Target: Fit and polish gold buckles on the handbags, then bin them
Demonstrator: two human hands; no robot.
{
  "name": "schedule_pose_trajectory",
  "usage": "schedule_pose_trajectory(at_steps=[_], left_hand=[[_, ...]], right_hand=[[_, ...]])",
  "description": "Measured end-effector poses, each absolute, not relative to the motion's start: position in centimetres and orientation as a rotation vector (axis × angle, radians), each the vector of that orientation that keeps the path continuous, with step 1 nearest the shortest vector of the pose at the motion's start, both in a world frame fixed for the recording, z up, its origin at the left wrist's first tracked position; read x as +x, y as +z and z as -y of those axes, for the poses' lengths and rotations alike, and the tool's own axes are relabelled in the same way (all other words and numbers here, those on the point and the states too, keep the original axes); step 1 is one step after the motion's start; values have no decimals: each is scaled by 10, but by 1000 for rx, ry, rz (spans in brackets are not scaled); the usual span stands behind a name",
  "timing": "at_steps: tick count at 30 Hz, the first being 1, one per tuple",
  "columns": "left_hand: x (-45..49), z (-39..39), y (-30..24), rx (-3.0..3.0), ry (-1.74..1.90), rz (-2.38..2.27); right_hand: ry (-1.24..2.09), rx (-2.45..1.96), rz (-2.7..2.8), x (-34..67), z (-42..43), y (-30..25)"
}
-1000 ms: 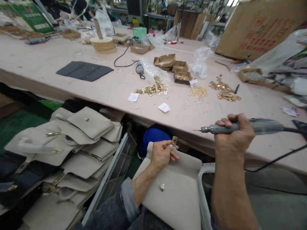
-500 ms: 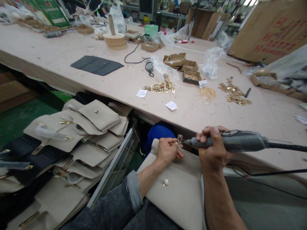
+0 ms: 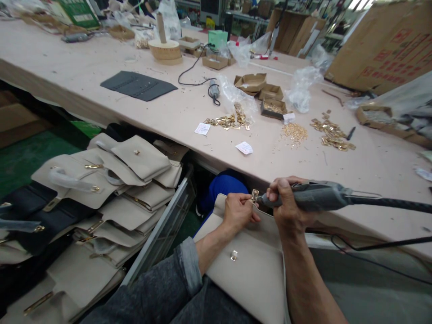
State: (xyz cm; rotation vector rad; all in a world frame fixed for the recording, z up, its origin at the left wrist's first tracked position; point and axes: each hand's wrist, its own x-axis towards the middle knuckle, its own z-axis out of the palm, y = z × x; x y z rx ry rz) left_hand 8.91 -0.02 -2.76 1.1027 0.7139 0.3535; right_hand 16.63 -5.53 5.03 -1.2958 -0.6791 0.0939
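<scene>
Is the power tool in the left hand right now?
No, the right hand grips the grey power tool, while the left hand pinches the gold clasp at the beige bag's edge.

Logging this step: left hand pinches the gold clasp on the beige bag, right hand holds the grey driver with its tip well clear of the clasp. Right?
No: in the head view the tip of the grey driver is at the gold clasp, not clear of it. The left hand, right hand and beige bag are as you say.
</scene>
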Motion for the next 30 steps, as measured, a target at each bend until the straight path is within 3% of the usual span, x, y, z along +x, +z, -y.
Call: schedule_pose_trajectory(at_steps=[21, 30], left_hand=[[86, 9, -42, 992, 431, -646], [78, 11, -35, 939, 458, -597]], right_hand=[[362, -1363, 851, 175, 40, 50], [309, -907, 455, 239, 82, 91]])
